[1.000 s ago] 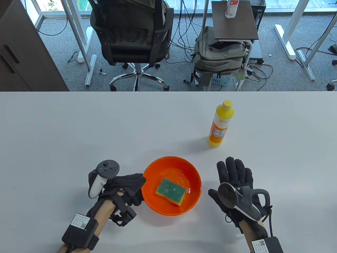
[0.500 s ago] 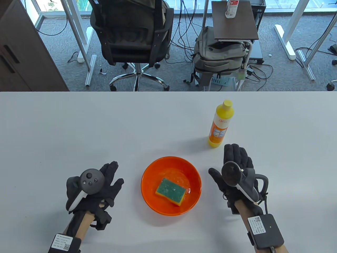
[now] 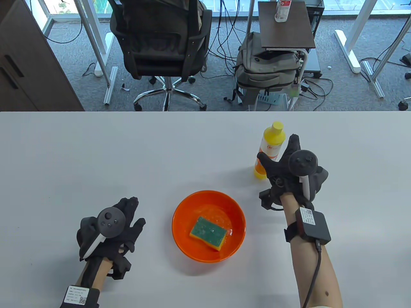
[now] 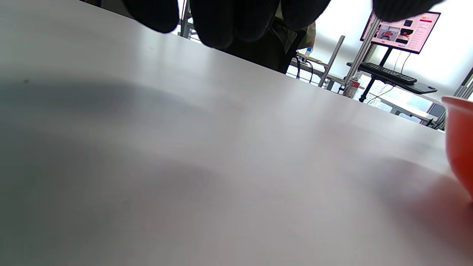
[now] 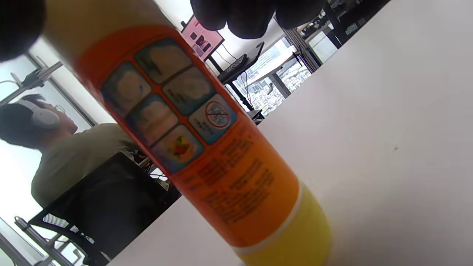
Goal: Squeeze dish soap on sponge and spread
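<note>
My right hand (image 3: 290,170) is spread around the upright dish soap bottle (image 3: 269,150), thumb on one side, fingers (image 5: 255,16) on the other (whether it actually grips, I cannot tell). My left hand (image 3: 109,227) hangs loose over the table (image 3: 96,154), fingers apart, holding nothing. Between my hands sits the orange bowl (image 3: 183,218), the sponge (image 3: 208,233) lying inside it, green side up.

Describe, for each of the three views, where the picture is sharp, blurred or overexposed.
Table view: evenly lit and sharp, soft shadows beside the bowl and bottle. Left wrist view: table smeared and soft, bowl rim blurred, windows blown out. Right wrist view: the bottle's label is readable as pictures but soft, background overexposed.
</note>
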### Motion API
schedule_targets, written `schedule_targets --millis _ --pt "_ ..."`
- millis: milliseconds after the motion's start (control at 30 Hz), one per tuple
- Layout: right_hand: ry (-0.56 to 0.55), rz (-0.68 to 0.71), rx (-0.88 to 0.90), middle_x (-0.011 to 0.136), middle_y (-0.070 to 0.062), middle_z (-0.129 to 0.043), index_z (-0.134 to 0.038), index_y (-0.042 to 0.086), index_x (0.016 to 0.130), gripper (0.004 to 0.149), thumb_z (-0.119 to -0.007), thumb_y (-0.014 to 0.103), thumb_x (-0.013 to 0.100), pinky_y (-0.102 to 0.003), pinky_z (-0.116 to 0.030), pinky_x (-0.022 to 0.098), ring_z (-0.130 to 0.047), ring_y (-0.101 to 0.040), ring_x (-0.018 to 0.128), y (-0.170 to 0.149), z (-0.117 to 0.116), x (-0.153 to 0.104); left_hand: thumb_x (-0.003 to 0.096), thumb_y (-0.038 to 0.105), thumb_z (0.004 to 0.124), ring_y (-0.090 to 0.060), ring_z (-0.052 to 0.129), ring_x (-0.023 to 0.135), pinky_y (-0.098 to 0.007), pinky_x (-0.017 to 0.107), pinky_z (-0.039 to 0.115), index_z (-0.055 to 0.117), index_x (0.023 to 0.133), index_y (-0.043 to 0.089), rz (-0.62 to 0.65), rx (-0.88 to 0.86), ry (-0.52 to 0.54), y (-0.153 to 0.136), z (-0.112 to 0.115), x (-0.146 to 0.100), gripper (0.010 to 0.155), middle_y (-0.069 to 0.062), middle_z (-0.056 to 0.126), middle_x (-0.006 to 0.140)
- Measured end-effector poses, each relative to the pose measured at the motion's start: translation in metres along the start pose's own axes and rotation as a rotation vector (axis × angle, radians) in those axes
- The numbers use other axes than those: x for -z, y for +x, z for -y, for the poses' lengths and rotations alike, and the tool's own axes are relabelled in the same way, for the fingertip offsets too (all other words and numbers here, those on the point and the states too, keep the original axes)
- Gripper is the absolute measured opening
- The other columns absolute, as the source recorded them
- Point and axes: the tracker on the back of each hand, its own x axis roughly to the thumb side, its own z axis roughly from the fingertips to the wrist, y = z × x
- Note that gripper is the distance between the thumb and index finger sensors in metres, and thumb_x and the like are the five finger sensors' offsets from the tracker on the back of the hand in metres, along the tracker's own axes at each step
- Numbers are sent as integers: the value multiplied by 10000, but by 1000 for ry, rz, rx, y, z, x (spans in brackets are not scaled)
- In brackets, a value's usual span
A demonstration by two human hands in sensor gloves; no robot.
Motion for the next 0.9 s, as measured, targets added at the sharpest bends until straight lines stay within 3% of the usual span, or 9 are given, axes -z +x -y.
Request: schedule_targets --millis 100,267,500,733,900 --pt "64 -52 156 1144 88 -493 -320 376 1036 1056 -914 690 221 -496 -494 813 -567 -252 1090 -2 -5 7 399 586 700 -321 698 1082 -608 779 591 596 1060 318 1 -9 1 1 1 0 721 -19 614 1143" --pt "-14 -45 126 1029 125 -754 -592 428 968 875 -980 630 210 -513 -588 776 -789 -228 991 6 -8 4 400 588 698 -320 690 1088 -614 779 587 595 1061 319 12 -17 -20 2 2 1 721 -19 612 1146" --pt "37 -4 291 997 130 -805 -645 438 954 832 -979 648 222 -519 -624 764 -823 -228 967 7 9 -9 397 607 685 -325 680 1092 -621 778 585 588 1065 319 60 -102 5 10 -8 0 734 -17 603 1151" --pt "146 223 481 988 108 -748 -582 453 953 822 -931 699 251 -543 -614 772 -800 -281 975 38 51 -48 401 609 699 -317 692 1088 -615 779 594 584 1069 323 197 -247 120 50 -57 -1 736 -12 610 1151" --pt "249 382 555 948 77 -757 -574 439 948 819 -921 712 258 -515 -724 719 -929 -254 813 65 64 -90 403 611 720 -304 714 1077 -597 774 622 568 1075 336 349 -370 198 88 -97 -11 741 -1 609 1155"
